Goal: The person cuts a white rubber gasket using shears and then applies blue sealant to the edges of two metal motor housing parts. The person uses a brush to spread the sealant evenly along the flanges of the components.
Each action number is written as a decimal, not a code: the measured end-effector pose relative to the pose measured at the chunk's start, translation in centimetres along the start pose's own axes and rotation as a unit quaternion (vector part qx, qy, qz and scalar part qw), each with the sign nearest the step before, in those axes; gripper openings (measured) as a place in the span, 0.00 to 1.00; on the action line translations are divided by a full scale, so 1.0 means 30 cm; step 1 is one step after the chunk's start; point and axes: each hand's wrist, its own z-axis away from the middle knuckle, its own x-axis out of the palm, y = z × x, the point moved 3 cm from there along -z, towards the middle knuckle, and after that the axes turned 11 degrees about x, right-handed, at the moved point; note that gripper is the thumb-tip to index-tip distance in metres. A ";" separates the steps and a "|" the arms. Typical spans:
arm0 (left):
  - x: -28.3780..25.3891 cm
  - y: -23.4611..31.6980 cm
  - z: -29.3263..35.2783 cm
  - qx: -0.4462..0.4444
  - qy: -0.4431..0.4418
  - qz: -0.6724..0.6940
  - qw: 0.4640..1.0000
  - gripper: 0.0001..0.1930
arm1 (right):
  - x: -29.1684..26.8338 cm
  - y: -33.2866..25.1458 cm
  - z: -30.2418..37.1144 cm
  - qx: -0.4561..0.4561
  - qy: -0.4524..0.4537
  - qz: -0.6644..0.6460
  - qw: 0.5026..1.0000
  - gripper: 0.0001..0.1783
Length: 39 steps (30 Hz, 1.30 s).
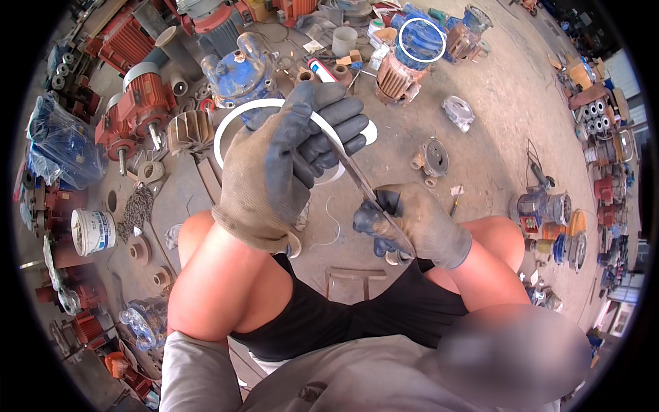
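My left hand [271,161], in a tan glove with a dark coated palm, is raised in front of me with the palm partly turned up. Between its thumb and palm it grips a thin white ring [226,127], whose far side passes behind the fingers. In my right hand [419,223], gloved alike, is a long narrow metal tool [360,180] slanting up toward the left fingers. The right fingers are curled round its lower part. Its upper end meets the ring beside the left palm; whether it is a blade or a file I cannot make out.
A blue-topped motor with another white ring [422,40] stands beyond. A blue pump housing [244,72], red motors [144,103] and a white bucket [94,232] are at left. A round metal cover [434,158] lies ahead right. A low metal frame [357,275] is between my knees.
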 end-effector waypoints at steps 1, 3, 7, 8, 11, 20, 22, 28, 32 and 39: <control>0.005 0.002 0.002 0.002 0.002 0.008 1.000 0.34 | -0.006 0.019 -0.009 -0.027 0.005 0.030 0.999 0.28; 0.002 -0.007 0.002 0.018 0.010 0.018 1.000 0.34 | -0.007 0.023 -0.011 -0.033 0.004 0.020 0.999 0.28; 0.006 -0.018 0.001 0.008 0.046 0.053 0.998 0.35 | 0.020 0.009 -0.005 0.022 -0.009 -0.109 0.994 0.26; 0.011 -0.023 0.001 0.004 0.050 0.061 0.997 0.35 | 0.019 0.006 -0.003 0.029 -0.005 -0.130 0.991 0.26; 0.018 -0.027 0.008 -0.007 0.059 0.074 0.995 0.34 | 0.014 0.000 -0.007 0.019 -0.002 -0.123 0.992 0.25; 0.003 -0.017 0.002 0.003 0.016 0.015 1.000 0.34 | -0.007 0.024 -0.011 -0.010 0.010 -0.038 0.999 0.26; 0.016 0.003 0.000 -0.005 0.033 -0.003 0.999 0.33 | -0.008 0.014 -0.005 -0.001 0.012 -0.024 1.000 0.27; -0.002 0.023 0.001 -0.002 0.028 -0.040 0.999 0.31 | -0.002 -0.003 0.001 0.001 0.009 -0.007 1.000 0.29; -0.017 0.020 -0.005 -0.009 0.021 -0.038 0.999 0.29 | -0.012 0.007 -0.011 -0.044 0.030 0.057 0.997 0.29; -0.024 -0.001 -0.002 -0.023 0.022 -0.012 0.999 0.28 | 0.002 -0.024 -0.011 0.016 0.021 -0.049 0.998 0.27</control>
